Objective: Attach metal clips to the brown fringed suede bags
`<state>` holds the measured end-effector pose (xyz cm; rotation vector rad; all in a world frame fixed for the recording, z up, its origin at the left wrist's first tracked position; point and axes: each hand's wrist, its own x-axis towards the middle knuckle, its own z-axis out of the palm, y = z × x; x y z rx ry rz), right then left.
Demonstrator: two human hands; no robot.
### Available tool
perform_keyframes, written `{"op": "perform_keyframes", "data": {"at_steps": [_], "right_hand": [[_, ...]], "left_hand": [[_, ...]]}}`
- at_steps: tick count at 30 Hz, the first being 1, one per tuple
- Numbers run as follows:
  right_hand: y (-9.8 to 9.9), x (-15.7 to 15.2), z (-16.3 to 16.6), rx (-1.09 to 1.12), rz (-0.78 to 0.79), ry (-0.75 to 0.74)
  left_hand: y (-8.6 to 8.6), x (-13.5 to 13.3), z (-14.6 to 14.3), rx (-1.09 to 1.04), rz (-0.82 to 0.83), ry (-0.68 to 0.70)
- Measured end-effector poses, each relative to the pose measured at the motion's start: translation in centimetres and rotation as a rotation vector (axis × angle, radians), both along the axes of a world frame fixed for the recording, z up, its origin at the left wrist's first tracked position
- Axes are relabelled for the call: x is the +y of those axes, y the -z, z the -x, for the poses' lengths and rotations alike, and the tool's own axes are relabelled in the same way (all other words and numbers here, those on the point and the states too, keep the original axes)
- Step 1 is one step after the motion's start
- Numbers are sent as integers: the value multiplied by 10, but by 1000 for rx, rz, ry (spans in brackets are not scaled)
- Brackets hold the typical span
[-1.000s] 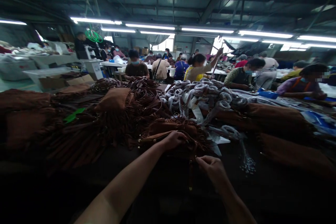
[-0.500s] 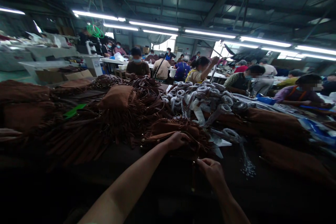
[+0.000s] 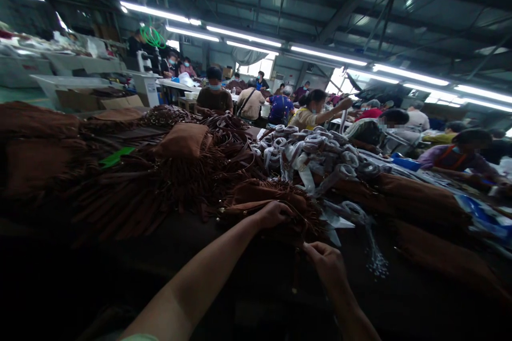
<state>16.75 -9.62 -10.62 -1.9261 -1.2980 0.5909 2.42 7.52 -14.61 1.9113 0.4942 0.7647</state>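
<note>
A brown fringed bag [image 3: 256, 194] lies in front of me on the dark table, gold-coloured studs along its left side. My left hand [image 3: 275, 215] is closed on the near edge of this bag, its fingertips partly hidden in the fold. Just right of and below it, my right hand [image 3: 323, 256] pinches the end of a thin brown strap [image 3: 296, 272], which hangs past the table's near side with a small metal piece at its tip. Dim light hides exactly how the strap joins the bag.
Behind the bag sits a heap of plastic-wrapped coiled straps [image 3: 312, 144]. More brown fringed bags [image 3: 182, 141] are piled to the left, with a green plastic piece [image 3: 117, 157] among them. A bundle of white-tipped strings [image 3: 374, 256] lies at right. Several co-workers sit beyond.
The view has shifted slightly, so the scene sits a little further right. Both hands keep their hold, with the right hand hardly moved at the strap.
</note>
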Motion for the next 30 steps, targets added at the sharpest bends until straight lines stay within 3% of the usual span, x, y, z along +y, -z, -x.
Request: {"op": "perform_keyframes", "data": {"at_steps": [19, 22, 25, 28, 30], "right_hand": [[10, 15, 6, -26, 25, 20], [12, 15, 7, 74, -26, 59], [12, 15, 9, 330, -113, 79], [10, 17, 12, 628, -149, -22], [7, 21, 12, 618, -132, -92]], "left_hand": [[-17, -5, 6, 39, 34, -87], [-19, -8, 8, 53, 49, -118], [-19, -13, 8, -2, 80, -127], [-17, -17, 7, -72, 60, -138], [-15, -19, 6, -106, 46, -135]]}}
